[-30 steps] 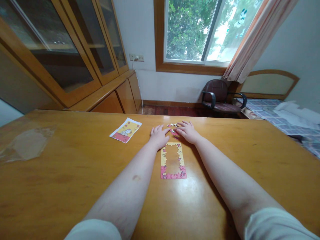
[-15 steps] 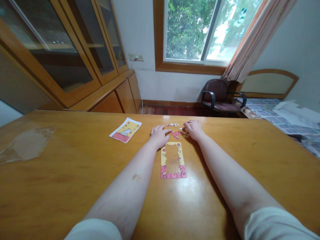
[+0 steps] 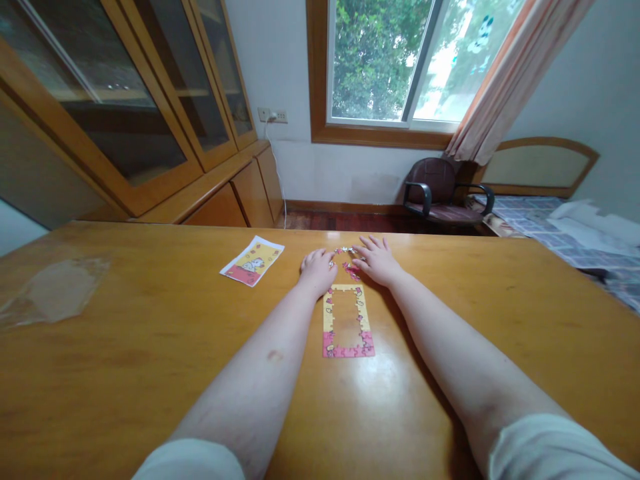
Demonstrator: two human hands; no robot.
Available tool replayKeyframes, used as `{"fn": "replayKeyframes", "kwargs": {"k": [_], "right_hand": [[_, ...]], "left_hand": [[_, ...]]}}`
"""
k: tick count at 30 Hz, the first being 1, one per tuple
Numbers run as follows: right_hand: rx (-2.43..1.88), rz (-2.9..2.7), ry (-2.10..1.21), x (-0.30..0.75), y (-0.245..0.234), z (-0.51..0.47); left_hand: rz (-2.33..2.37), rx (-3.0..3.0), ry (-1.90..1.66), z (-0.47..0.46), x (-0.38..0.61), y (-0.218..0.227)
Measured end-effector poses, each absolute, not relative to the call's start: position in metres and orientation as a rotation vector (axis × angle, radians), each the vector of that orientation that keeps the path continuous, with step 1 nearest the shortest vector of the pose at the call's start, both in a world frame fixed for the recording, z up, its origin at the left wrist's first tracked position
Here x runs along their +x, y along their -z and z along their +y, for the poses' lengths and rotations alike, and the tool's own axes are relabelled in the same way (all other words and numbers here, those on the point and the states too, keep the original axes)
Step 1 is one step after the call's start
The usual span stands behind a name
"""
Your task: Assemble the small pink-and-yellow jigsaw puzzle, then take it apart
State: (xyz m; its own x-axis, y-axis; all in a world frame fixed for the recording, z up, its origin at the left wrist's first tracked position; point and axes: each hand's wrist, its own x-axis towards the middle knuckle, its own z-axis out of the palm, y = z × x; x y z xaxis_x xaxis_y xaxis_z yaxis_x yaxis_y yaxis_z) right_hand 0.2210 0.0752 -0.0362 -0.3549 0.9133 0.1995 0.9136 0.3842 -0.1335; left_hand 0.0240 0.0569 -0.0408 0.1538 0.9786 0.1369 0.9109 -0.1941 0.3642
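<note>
Beyond a puzzle frame (image 3: 367, 343) of joined yellow and pink border pieces, both hands are over loose puzzle pieces. My left hand (image 3: 318, 272) is left of the pile with its fingers drawn in; a small pale puzzle piece (image 3: 332, 264) shows at the fingertips. My right hand (image 3: 380, 261) has its fingers spread and reaches over the right side of the pile, hiding part of it. Pink loose pieces (image 3: 352, 271) lie between the hands, with paler loose pieces (image 3: 343, 250) behind them. The middle of the puzzle frame shows bare wood.
A picture sheet (image 3: 253, 261) with a white animal on yellow and pink lies left of my hands. A clear plastic bag (image 3: 57, 290) is at the table's far left. Past the wooden table (image 3: 165, 320) stand a cabinet (image 3: 200, 180) and an office chair (image 3: 435, 190).
My right hand has shifted left over the pieces and spread its fingers. The fingers of my left hand have drawn in, with a piece now at their tips.
</note>
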Motion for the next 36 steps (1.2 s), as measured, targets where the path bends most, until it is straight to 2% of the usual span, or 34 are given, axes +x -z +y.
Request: {"fn": "replayKeyframes", "kwargs": {"k": [7, 16, 25, 36], "right_hand": [[-1.805, -2.395, -0.038, 0.216, 0.041, 0.08], [-1.582, -2.402, -0.121, 0.227, 0.033, 0.077], [-1.651, -2.5, -0.119, 0.211, 0.037, 0.076], [-1.454, -2.275, -0.211, 0.24, 0.039, 0.083]], "left_hand": [[1.839, 2.232, -0.473, 0.056, 0.025, 0.041], [1.836, 2.221, -0.497, 0.057, 0.024, 0.043], [1.844, 2.233, -0.499, 0.056, 0.025, 0.043], [1.817, 2.24, -0.552, 0.059, 0.023, 0.044]]}}
